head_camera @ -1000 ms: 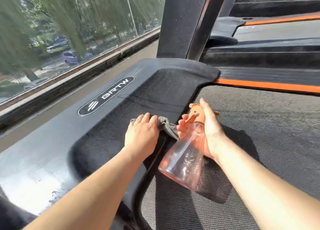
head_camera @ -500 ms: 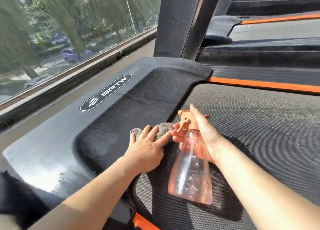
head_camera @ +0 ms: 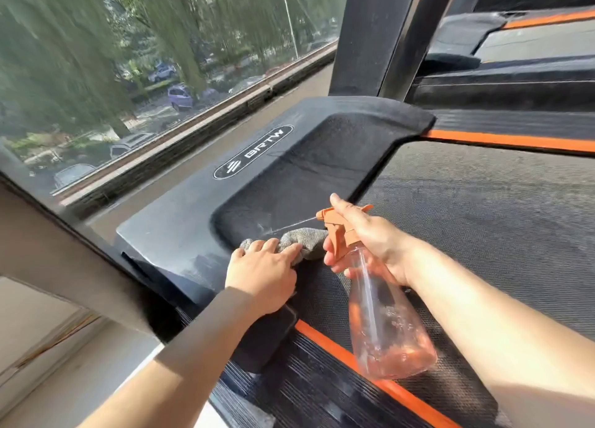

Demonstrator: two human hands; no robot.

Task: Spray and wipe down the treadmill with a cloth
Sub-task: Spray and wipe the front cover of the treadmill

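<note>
Nearby, one grey cloth [head_camera: 307, 238] lies on the treadmill [head_camera: 289, 170], pressed under the left hand [head_camera: 262, 273], fingers flat; just right, the right hand [head_camera: 373, 242] grips one spray bottle [head_camera: 386, 328].

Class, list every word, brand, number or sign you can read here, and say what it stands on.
"BRTW": white letters in an oval badge, beside a striped logo, on the treadmill's black motor cover.
Spray bottle: no print visible.
Parked cars outside: too blurred to read.

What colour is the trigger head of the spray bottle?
The trigger head is orange, clearest in the head view.
</note>
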